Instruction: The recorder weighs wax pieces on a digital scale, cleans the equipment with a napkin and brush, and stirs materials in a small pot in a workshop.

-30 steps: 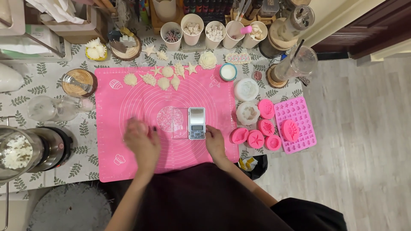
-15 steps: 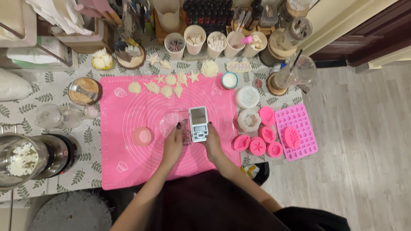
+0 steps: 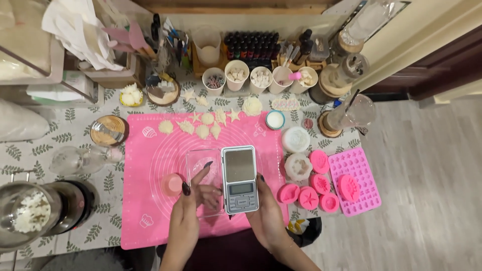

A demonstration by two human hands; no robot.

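Open lane: bare pink silicone mat (image 3: 150,221), lower left.
Centre blocked: pocket scale (image 3: 240,179) beside clear plastic tray (image 3: 202,170).
Right blocked: round pink moulds (image 3: 314,188), close together.
Back blocked: paper cups (image 3: 251,79).

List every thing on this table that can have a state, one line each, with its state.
Left hand: fingers on the clear tray, not closed round it.
Right hand: resting against the scale's edge.
Scale: flat on the pink mat, pan bare.
Clear tray: flat on the mat, beside the scale.
Pot: uncovered, white chunks inside.
Star mould: open side up.
Paper cups: upright, filled.
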